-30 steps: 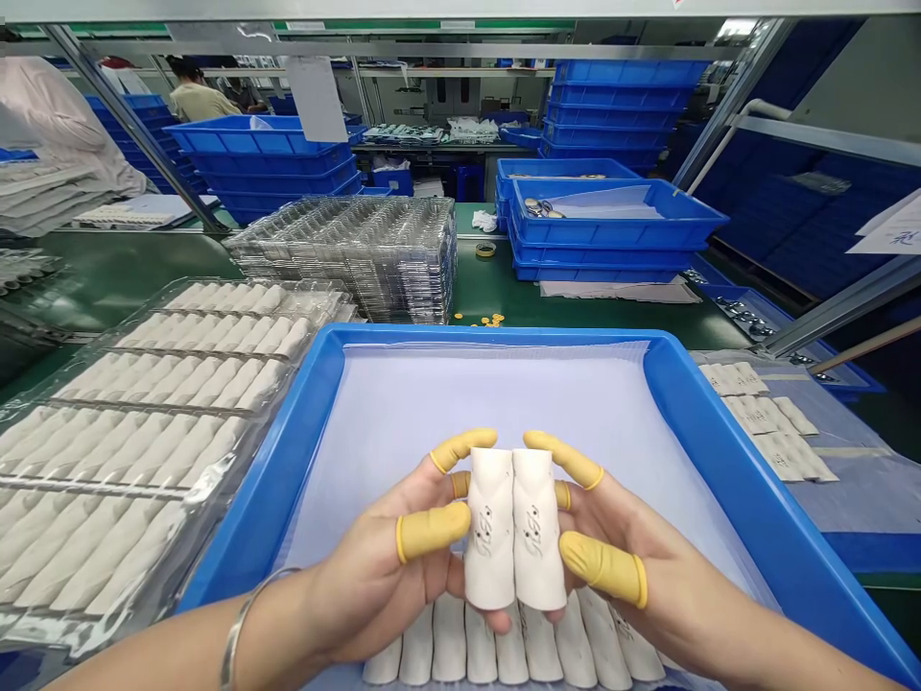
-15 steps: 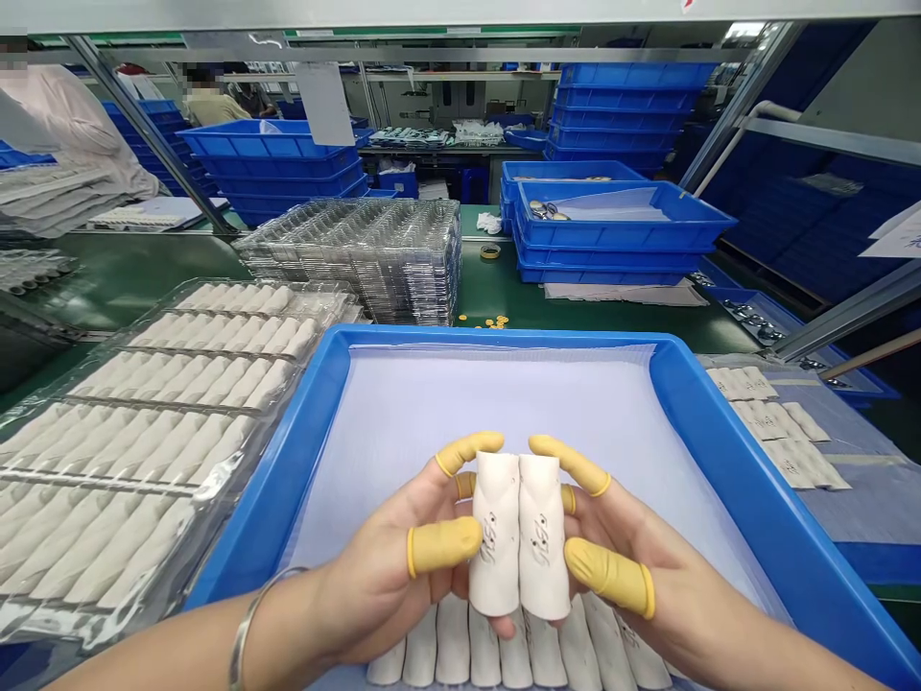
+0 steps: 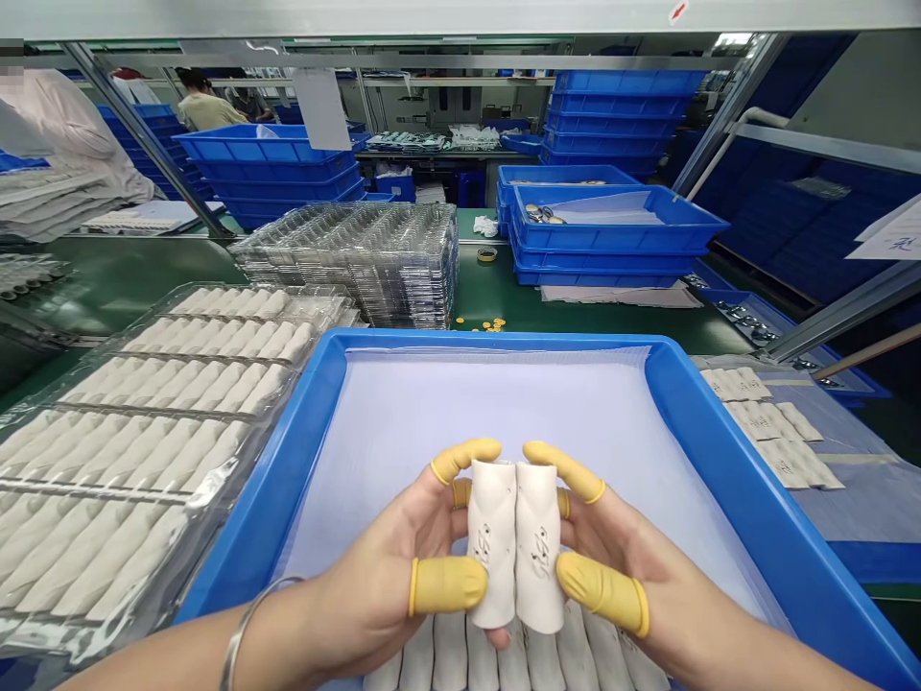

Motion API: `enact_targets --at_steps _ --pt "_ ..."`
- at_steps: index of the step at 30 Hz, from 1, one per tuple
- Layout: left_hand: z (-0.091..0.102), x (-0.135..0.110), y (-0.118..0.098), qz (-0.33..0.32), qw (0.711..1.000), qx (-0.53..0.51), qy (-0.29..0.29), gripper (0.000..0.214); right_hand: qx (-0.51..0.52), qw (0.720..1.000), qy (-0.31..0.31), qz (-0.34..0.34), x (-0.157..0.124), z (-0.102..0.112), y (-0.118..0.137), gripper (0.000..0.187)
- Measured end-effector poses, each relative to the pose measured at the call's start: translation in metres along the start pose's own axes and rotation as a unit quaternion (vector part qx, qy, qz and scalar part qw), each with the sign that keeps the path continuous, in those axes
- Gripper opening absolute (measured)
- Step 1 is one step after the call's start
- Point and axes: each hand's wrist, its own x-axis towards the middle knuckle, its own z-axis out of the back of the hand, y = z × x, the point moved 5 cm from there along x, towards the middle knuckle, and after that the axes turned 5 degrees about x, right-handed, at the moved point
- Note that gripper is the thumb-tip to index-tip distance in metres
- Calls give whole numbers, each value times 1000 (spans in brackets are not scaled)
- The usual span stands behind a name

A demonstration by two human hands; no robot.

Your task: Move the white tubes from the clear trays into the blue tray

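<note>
In the head view, the person's left hand (image 3: pixel 381 566) and right hand (image 3: pixel 611 547) are close together above a blue plastic tray (image 3: pixel 489 338), which is lined with a pale sheet (image 3: pixel 460 413). Each hand holds one white tube-shaped piece with dark printed marks. The left piece (image 3: pixel 493 542) and the right piece (image 3: pixel 538 547) stand side by side and touch each other. The fingers are narrow and closed around these pieces, and yellow finger cots (image 3: pixel 447 585) cover several fingertips. A metal bangle (image 3: pixel 248 633) is around the left wrist. Under the hands, a row of white pieces (image 3: pixel 450 657) lies in the tray. To the left is a clear plastic tray (image 3: pixel 179 413) with many white pieces in rows, and behind it is a stack of clear plastic trays (image 3: pixel 360 264). Blue crates (image 3: pixel 619 221) stand farther ahead, and a co-worker (image 3: pixel 208 110) is in the background.
</note>
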Motion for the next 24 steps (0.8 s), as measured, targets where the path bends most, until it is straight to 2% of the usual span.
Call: enact_targets --at_steps 7,13,19,24 --pt "1 -2 1 -10 1000 1 2 53 -38 999 -4 12 0 0 0 56" --pt "1 -3 2 -6 1000 26 14 49 -30 1000 -3 7 -1 0 0 55" --pt "5 -2 2 -19 999 27 -14 45 10 1000 -2 10 -1 1 0 50" --pt "8 -2 4 -17 999 28 -30 38 -14 999 -12 34 -3 2 0 49"
